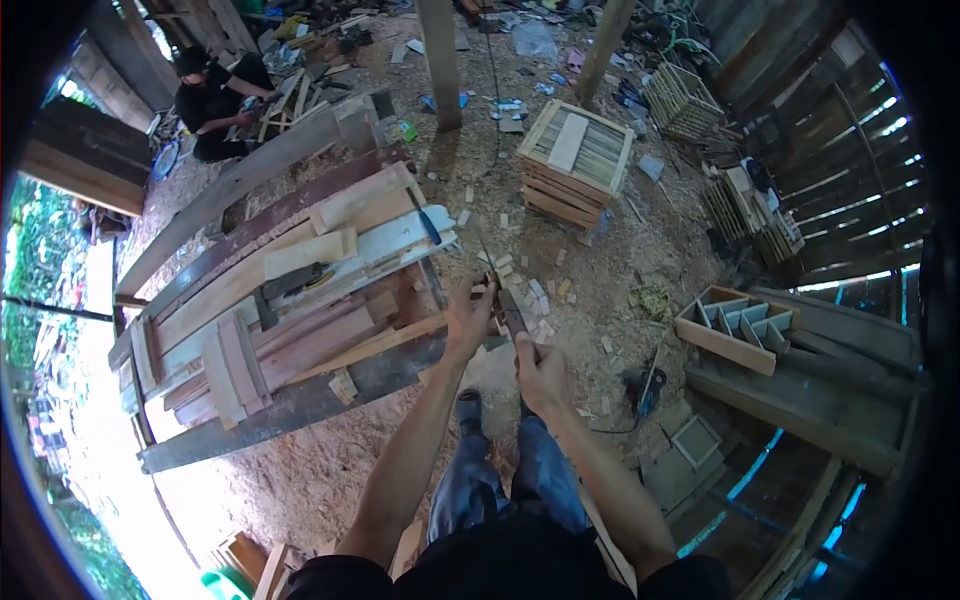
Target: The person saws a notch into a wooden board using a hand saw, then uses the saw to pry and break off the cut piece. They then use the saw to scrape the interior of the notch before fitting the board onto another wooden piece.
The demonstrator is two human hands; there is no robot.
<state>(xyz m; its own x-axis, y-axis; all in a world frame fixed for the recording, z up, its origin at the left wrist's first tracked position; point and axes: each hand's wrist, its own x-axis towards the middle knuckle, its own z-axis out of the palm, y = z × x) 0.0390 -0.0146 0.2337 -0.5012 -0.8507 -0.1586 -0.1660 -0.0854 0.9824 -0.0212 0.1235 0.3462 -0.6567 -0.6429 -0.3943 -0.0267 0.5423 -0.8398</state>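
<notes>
In front of my body I hold a long, narrow tool [512, 314] with a dark brown body and a thin tip that points away from me. My right hand [542, 376] is closed round its near end, thumb laid along it. Higher up, my left hand [470, 322] has its fingers bent in at the tool's thin part. The exact kind of tool I cannot tell. Left of my hands is a workbench [300, 395] with boards [300, 335] stacked on it. A dark-handled tool [295, 279] and a blue-handled tool [428, 226] lie on the boards.
A slatted wooden crate [575, 155] stands ahead, near two posts. To the right is a divided wooden box [735, 328] on a bench. Small wood offcuts and shavings cover the floor. A dark power tool [645, 388] with a cord lies there. Another person [222, 105] sits at the far left.
</notes>
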